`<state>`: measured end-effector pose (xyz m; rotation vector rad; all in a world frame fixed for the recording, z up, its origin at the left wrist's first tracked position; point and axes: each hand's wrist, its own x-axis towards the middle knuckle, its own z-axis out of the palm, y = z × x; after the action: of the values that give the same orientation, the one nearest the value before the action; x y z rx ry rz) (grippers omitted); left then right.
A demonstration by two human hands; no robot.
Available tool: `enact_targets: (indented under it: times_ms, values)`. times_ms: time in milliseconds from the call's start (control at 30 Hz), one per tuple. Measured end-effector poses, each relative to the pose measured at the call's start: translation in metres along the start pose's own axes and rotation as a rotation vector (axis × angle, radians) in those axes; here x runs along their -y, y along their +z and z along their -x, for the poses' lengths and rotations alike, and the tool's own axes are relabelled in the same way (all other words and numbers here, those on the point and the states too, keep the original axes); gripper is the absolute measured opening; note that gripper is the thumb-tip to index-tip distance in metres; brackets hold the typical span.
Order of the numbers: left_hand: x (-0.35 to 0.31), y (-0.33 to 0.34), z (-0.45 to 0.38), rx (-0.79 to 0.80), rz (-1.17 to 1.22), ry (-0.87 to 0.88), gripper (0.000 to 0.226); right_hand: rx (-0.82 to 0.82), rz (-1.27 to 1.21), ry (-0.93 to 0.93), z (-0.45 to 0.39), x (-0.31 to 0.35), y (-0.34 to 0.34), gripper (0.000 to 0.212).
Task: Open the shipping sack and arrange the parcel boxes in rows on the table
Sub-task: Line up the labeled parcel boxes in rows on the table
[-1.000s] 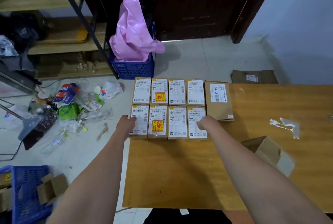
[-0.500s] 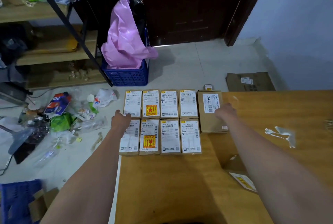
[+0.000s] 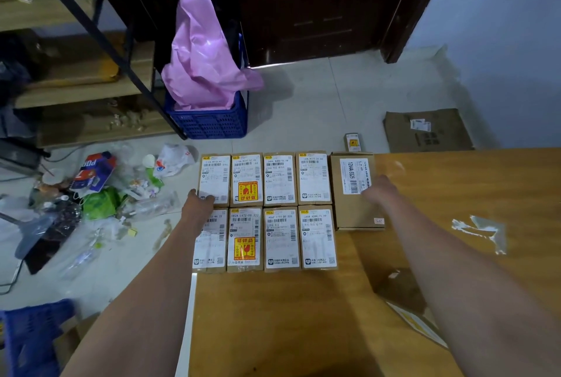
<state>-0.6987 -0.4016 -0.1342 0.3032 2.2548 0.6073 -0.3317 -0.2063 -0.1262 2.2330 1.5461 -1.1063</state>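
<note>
Eight small parcel boxes point(image 3: 267, 209) lie in two touching rows of four at the table's point(image 3: 303, 331) far left corner, mid-frame. The left hand point(image 3: 198, 203) rests on the left-end boxes, seemingly with curled fingers. The blurred right hand point(image 3: 379, 191) touches the larger box point(image 3: 353, 212) just right of them; its grip is unclear.

Eight small labelled parcel boxes point(image 3: 280, 211) are counted on the table point(image 3: 455, 194), in two rows of four. One larger box point(image 3: 353, 191) is seen beside them, and one open box point(image 3: 406, 300) nearer. Two blue crates point(image 3: 209, 121) are counted on the floor.
</note>
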Motion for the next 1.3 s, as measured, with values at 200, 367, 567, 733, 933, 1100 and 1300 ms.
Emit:
enact_targets:
  times_ms: [200,367,567,733,933,1100,1300]
  values:
    - [-0.001,0.002,-0.002,0.012,0.020,0.014,0.041,0.000,-0.038,0.006,-0.006,0.000,0.007,0.068]
    - [-0.003,0.003,-0.002,0.024,0.046,0.000,0.044,0.007,-0.065,0.009,-0.010,0.003,0.010,0.058]
    - [-0.002,0.002,-0.003,0.023,0.038,-0.008,0.046,0.004,-0.093,-0.003,-0.007,0.004,0.012,0.050]
    - [-0.003,0.002,-0.002,0.030,0.044,-0.020,0.045,0.017,-0.101,-0.029,-0.003,0.006,0.009,0.043]
    - [-0.001,0.000,-0.005,0.043,0.057,-0.022,0.048,0.014,-0.109,-0.029,0.001,0.007,0.010,0.039]
    - [-0.003,-0.001,-0.002,0.046,0.063,-0.024,0.049,0.013,-0.133,-0.033,0.001,0.007,0.009,0.039]
    - [-0.008,-0.003,0.007,0.062,0.056,-0.021,0.045,0.018,-0.161,0.009,0.010,0.011,0.009,0.053]
